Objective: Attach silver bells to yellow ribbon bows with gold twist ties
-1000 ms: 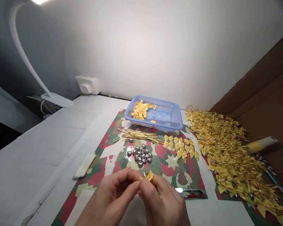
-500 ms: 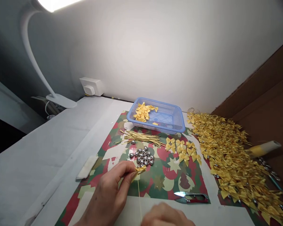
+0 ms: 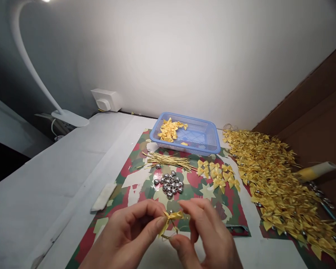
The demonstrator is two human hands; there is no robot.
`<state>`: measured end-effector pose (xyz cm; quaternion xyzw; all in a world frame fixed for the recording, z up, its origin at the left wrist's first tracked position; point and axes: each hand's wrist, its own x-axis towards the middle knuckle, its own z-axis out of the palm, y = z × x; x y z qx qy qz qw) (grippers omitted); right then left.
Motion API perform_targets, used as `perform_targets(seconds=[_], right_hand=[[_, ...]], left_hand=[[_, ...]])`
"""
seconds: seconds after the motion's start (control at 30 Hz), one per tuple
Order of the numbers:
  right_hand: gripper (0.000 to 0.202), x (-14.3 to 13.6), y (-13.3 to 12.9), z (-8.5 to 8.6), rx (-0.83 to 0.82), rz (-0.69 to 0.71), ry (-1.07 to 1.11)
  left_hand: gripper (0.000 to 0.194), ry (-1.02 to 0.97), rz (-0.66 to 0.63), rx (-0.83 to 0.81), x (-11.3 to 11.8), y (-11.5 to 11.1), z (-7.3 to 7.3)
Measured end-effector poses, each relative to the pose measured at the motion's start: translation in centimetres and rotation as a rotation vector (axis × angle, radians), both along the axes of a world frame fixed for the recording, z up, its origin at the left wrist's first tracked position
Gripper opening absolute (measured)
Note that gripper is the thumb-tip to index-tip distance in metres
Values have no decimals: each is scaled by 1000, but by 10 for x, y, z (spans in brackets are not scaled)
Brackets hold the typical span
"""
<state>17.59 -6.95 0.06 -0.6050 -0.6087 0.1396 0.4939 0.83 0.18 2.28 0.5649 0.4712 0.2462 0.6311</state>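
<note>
Both my hands are pinched on one little yellow bow [image 3: 171,216], left hand [image 3: 128,235] gripping its left side, right hand [image 3: 205,233] fingers [image 3: 177,243] holding the gold wire underneath.

The yellow bow [image 3: 172,216] is satiny ribbon with a soft sheen, like the heaped bows [image 3: 280,186]. The beads [image 3: 170,184] are glossy, mirror-bright metal, and the blue basket [image 3: 204,140] is perforated plastic. The mat [image 3: 134,175] looks smooth, printed and slightly shiny.

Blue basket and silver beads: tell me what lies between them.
Head view: a bundle of gold threads lies on the patterned paper between blue basket and silver beads.
</note>
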Motion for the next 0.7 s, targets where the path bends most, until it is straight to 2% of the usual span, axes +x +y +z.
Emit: perform_targets(seconds=[0.07, 0.13, 0.2, 0.27, 0.33, 0.4, 0.5, 0.57, 0.63, 0.7], right_hand=[[14, -3, 1, -4, -49, 34, -81], [18, -2, 2, -3, -99, 93, -70], [22, 1, 3, 1, -171, 151, 65], [23, 4, 5, 7, -299, 193, 291], [24, 6, 7, 11, -412, 231, 510], [25, 7, 8, 11, -454, 240, 639], [26, 8, 8, 8, -448, 242, 687], [27, 8, 8, 8, -446, 256, 668], [26, 7, 8, 10, -447, 268, 643], [26, 7, 8, 11, -452, 268, 627]], left_hand=[[38, -25, 6, 29, 1, -3, -5], [28, -29, -6, 141, 2, -8, -10], [19, -16, 4, 369, 3, -11, -13], [24, 1, 22, 636, 4, -13, -14], [32, 24, 4, 800, 2, -12, -15], [28, 36, -26, 727, -3, -11, -17], [8, -25, -9, 300, -11, -10, -20], [22, -91, 6, 78, -13, -10, -19], [28, -130, 22, 37, -13, -10, -16], [28, -113, 67, 81, -12, -9, -12]])
